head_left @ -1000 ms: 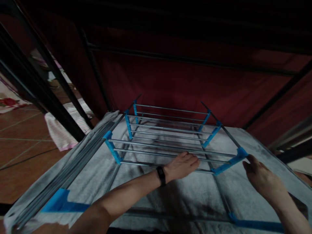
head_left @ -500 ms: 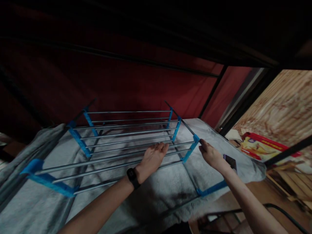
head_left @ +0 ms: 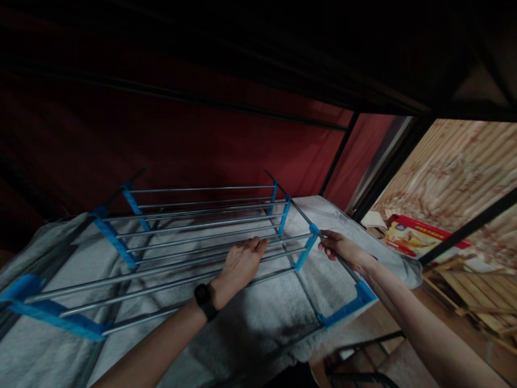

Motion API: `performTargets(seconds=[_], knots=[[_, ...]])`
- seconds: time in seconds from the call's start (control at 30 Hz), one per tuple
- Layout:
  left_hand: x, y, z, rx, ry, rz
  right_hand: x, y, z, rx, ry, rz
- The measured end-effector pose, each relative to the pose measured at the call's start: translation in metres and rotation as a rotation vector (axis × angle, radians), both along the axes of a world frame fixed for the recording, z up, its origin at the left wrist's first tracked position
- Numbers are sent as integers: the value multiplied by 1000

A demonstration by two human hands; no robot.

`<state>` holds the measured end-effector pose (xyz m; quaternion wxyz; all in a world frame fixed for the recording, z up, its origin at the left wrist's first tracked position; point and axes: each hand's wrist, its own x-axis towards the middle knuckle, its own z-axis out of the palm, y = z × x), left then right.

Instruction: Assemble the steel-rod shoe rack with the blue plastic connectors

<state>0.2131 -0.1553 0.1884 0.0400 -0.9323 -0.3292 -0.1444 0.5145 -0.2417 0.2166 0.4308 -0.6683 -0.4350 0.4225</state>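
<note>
A metal rack (head_left: 189,226) of grey rods joined by blue plastic brackets lies on a grey cloth (head_left: 258,318). My left hand (head_left: 238,265), with a black band on the wrist, lies flat with spread fingers on the rods near the middle. My right hand (head_left: 339,247) is closed around the grey side rod just beside a blue bracket (head_left: 306,247) at the rack's right end.
A dark red fabric wall (head_left: 210,140) with black frame poles stands behind. To the right are a black pole (head_left: 464,229), a red and yellow box (head_left: 416,237), wooden slats (head_left: 464,285) on the floor and a patterned surface. A black wire frame (head_left: 355,355) sits low on the right.
The view has swung to the right. My right hand went from touching the blue bracket to closing on the side rod. My left hand stayed flat on the rods.
</note>
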Motion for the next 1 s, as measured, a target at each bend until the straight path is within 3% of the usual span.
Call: performTargets(seconds=[0.2, 1.0], knots=[[0, -1, -1, -23, -21, 16, 0, 4, -4, 38, 193, -35], [0, 5, -5, -85, -43, 30, -3, 4, -7, 67, 179, -44]])
